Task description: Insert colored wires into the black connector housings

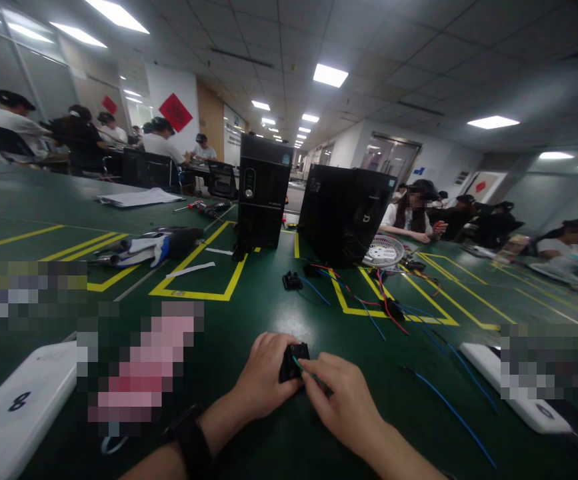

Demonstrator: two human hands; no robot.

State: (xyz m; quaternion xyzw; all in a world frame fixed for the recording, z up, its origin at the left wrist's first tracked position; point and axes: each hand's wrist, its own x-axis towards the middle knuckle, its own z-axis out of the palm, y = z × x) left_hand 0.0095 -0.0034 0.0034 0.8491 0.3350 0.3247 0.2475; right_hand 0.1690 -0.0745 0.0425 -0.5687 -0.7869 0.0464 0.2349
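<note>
My left hand [265, 375] is closed around a small black block-shaped part [299, 350] just above the green table, its thumb and fingers on either side. A thin green wire [297, 362] is pinched between the thumb and fingertips of my right hand [345, 390]. Its end lies against the face of the black part; whether it sits inside an opening, I cannot tell. Farther off, another small black part [293, 281] stands on the table, with a blue wire beside it. To the right of my right hand lies a loose blue wire [456, 415].
Two black computer cases [265, 193] [341, 217] stand ahead. Red and blue wires [363, 301] spread near a white plastic basket [385, 249]. Blue-handled tools [156, 248] lie left. White numbered devices [23, 407] [513, 387] flank me. Several people sit at tables beyond.
</note>
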